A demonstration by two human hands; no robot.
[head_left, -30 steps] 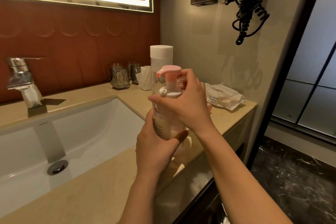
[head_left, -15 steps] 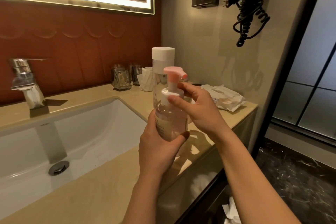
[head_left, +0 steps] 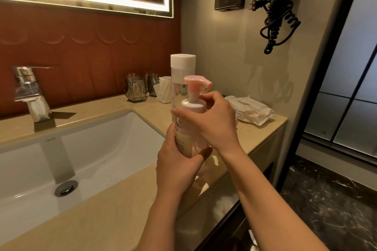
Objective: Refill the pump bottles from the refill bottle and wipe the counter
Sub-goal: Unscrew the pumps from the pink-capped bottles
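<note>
A clear pump bottle (head_left: 188, 140) with a pink pump head (head_left: 196, 82) is held upright above the beige counter (head_left: 114, 206). My left hand (head_left: 175, 169) grips its lower body from below. My right hand (head_left: 210, 122) curls around its white collar just under the pump. Behind it stands a tall clear refill bottle (head_left: 182, 71) with a white cap, partly hidden by the pump bottle. A pack of wet wipes (head_left: 251, 110) lies on the counter at the right, near the wall.
A white sink (head_left: 61, 161) with a chrome tap (head_left: 28, 91) fills the left. Two glass tumblers (head_left: 135, 89) and a folded tissue (head_left: 164, 90) stand by the red wall. A hair dryer with coiled cord (head_left: 279, 18) hangs on the right wall. The counter edge drops to a dark floor.
The pump head has turned from pointing left to pointing right. My right hand has shifted lower around the collar while my left hand keeps its hold on the bottle.
</note>
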